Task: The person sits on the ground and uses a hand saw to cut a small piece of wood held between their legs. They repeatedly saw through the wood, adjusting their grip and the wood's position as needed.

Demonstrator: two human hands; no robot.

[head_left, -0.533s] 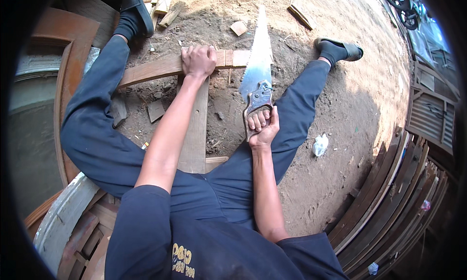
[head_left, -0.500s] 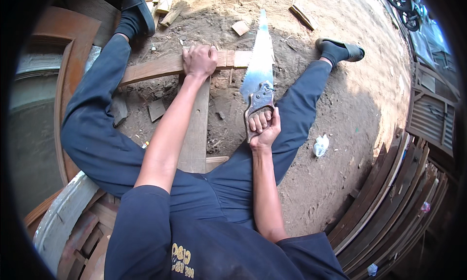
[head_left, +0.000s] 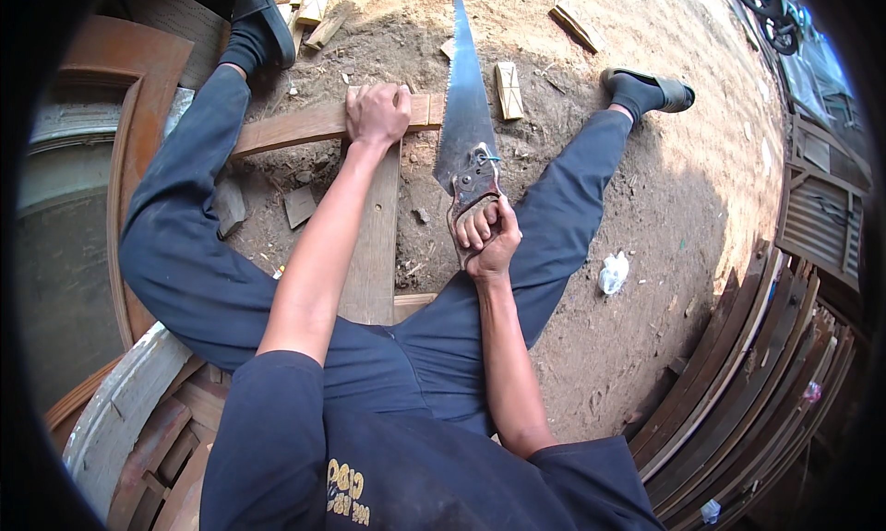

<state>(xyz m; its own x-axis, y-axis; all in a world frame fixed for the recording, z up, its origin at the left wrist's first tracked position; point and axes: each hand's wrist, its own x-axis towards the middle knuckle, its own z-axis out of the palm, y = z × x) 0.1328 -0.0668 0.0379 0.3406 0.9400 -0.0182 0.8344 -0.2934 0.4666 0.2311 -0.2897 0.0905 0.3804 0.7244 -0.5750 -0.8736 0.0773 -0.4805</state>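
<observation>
My left hand (head_left: 377,118) is closed over a wooden plank (head_left: 300,130), pressing it down across the top of an upright-running board (head_left: 374,240) between my legs. The plank ends close to the saw, with a pencil-like line near that end. In my right hand (head_left: 489,238) is the dark handle of a handsaw (head_left: 467,116), my fingers wrapped through its grip. The blade points away from me, its toothed edge on the left, beside the plank's end. A short wood offcut (head_left: 508,90) with crossing lines on it shows just right of the blade.
Wood scraps (head_left: 314,0) lie at the far left, and another scrap (head_left: 575,28) lies at the far right. A brown wooden frame (head_left: 125,162) stands at my left. Curved timbers (head_left: 729,374) are stacked at right. A crumpled plastic bag (head_left: 613,273) lies on the dirt.
The plank's end piece has come off and now shows separately to the right of the blade. The saw has shifted left and tilted. My left hand stays on the plank.
</observation>
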